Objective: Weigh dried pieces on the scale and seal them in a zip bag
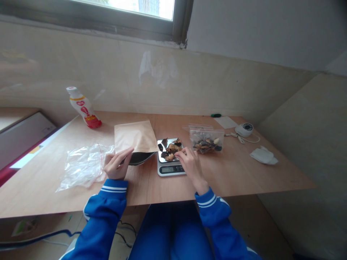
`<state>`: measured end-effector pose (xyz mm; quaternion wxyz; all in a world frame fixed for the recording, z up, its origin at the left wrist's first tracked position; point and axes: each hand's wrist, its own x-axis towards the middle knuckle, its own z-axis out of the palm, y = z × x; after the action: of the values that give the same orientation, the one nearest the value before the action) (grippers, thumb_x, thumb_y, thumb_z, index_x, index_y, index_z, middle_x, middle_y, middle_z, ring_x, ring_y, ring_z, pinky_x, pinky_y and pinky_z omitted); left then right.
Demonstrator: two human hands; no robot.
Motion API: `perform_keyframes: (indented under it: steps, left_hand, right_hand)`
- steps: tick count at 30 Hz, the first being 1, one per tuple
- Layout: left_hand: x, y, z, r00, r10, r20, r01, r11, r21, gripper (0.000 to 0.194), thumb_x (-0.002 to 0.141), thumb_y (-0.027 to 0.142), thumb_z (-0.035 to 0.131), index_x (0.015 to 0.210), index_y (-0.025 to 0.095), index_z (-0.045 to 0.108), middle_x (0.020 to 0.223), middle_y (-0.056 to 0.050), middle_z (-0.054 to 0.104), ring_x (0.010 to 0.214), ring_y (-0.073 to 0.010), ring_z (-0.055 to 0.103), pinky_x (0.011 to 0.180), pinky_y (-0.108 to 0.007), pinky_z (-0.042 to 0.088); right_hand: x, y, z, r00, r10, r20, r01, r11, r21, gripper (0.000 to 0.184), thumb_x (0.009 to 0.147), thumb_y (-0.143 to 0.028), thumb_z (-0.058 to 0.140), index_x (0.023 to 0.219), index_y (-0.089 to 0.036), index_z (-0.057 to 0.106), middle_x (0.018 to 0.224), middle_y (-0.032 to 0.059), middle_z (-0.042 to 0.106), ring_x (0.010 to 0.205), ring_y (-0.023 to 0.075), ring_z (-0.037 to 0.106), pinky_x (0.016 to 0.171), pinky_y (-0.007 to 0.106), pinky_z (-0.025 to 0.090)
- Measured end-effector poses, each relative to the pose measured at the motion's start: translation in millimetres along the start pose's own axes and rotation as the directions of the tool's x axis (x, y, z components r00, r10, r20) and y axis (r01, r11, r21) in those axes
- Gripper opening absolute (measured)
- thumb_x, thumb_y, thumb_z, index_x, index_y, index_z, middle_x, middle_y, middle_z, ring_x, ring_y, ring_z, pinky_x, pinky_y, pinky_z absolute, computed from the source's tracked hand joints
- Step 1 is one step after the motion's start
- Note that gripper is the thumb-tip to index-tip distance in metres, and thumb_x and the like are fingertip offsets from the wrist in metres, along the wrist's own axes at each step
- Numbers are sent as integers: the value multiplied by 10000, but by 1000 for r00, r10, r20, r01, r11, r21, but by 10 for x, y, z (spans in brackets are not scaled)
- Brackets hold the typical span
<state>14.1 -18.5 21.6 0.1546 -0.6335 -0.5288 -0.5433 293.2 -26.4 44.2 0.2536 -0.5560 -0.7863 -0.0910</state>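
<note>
Left hand pinches the brown paper pouch by its edge, apparently keeping its mouth accessible; right fingers close at dried brown pieces.

Cool daylight comes from the window at the top, whose panes are blown out to near white. The room is moderately dim: the upper wall on the right falls into grey, and the area beneath the tabletop is darkest. Pale glare patches sit on the tiled wall, and small highlights glint on the crumpled clear plastic. Shadows on the tabletop are soft and faint. The view is wide, with straight edges slanting and bowing towards the sides. Fine detail is soft, and the scale's display digits are hard to read.
</note>
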Motion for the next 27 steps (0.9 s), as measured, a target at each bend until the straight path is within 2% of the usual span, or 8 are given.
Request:
perform_keyframes:
  steps: [8,13,16,19,21,24,27]
  left_hand:
    - [5,13,-1,1000,-6,-5,6,1000,-11,141,828,304,637,905,277,752,855,-18,764,627,-153,628,668,-307,462]
    - [-12,1,14,999,-12,-34,11,1000,-12,144,830,288,637,918,277,751,863,-18,764,646,-155,627,678,-304,450]
    - [-23,-23,33,996,-56,-69,57,998,23,152,842,295,621,920,276,750,877,-21,762,678,-160,620,710,-311,450]
    - [-29,-41,49,990,-113,-88,118,992,46,163,851,318,606,919,277,748,870,-21,761,692,-166,611,736,-320,452]
    - [-33,-46,55,988,-130,-86,135,990,46,164,848,328,605,913,278,747,862,-21,760,688,-167,607,735,-321,451]
    - [-38,-49,59,990,-125,-62,127,991,33,159,845,327,607,897,275,748,869,-22,759,699,-168,623,739,-321,450]
    - [-40,-50,59,992,-121,-40,122,992,26,161,848,327,605,899,273,748,892,-24,760,727,-171,646,751,-324,453]
  right_hand:
    - [79,111,-169,987,87,-134,-70,990,126,228,954,-252,481,919,-228,705,874,45,609,817,178,581,753,309,379]
    - [-175,367,-298,961,192,-199,-167,977,133,237,955,-278,474,894,-217,695,847,39,621,813,179,602,767,313,383]
    - [-417,531,-276,966,208,-156,-206,978,26,250,955,-260,457,888,-207,692,840,55,621,806,193,601,752,326,380]
    - [-609,604,-202,980,195,-36,-197,978,-73,262,951,-234,436,882,-199,687,841,67,616,794,204,594,721,333,374]
    - [-668,582,-161,980,197,24,-194,976,-95,268,945,-232,433,862,-199,686,846,71,609,799,212,591,718,338,382]
    - [-624,430,-147,977,213,19,-212,976,-49,270,939,-235,432,887,-195,695,884,87,598,835,227,588,745,352,417]
    - [-455,161,-157,985,173,-9,-172,982,76,280,939,-234,435,1067,-209,683,970,97,580,884,221,577,787,342,453]
